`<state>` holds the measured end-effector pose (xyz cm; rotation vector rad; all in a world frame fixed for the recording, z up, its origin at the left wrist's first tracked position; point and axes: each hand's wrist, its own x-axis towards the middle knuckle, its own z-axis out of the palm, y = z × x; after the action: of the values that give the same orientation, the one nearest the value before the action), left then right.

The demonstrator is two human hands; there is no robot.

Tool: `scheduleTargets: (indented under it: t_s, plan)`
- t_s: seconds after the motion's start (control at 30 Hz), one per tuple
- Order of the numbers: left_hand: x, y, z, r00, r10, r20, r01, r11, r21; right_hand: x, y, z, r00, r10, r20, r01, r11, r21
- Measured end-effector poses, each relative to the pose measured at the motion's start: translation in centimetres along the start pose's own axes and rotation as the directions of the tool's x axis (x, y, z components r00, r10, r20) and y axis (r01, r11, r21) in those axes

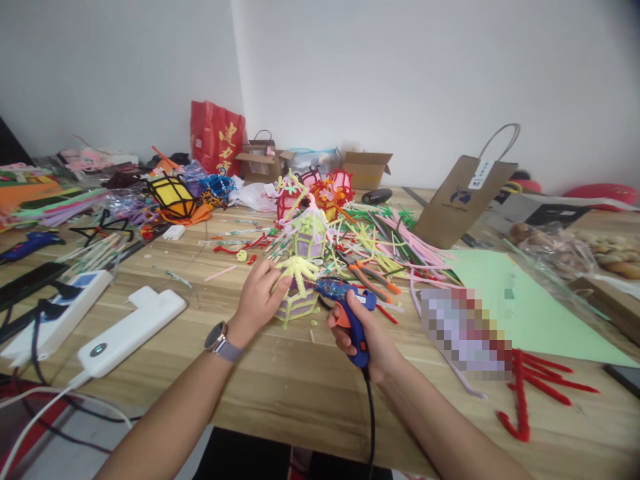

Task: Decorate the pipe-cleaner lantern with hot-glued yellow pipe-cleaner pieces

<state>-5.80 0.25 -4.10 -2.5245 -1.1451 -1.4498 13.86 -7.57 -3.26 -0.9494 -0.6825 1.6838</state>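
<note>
left hand (263, 293): at lantern (299, 306), 9 o'clock, finger closure unclear | right hand (369, 330): fingers clamped round glue gun (357, 328), lantern's 4 o'clock

A plain, pale grey wall (400, 73) rises behind a wood-grain table (280, 393).

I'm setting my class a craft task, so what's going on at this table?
A person's right hand holds a corded blue glue gun, pointed toward a yellow and purple model. The left hand touches the model's fuzzy yellow top. Colourful strips lie on the wooden table beyond; whether glue is flowing can't be seen.
</note>
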Motion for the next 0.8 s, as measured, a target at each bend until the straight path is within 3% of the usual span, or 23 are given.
scheduleTargets:
  t_s: [0.6,0.8]
  plan:
    - [0.06,0.13,0.01,1.000,-0.021,0.000,0.021,1.000,-0.003,0.17,0.07,0.20,1.000,0.010,0.019,-0.010,1.000,0.010]
    - [0.03,0.14,-0.01,1.000,-0.008,-0.007,0.008,1.000,-0.006,0.13,0.22,0.13,0.999,0.032,-0.031,-0.032,0.999,0.014]
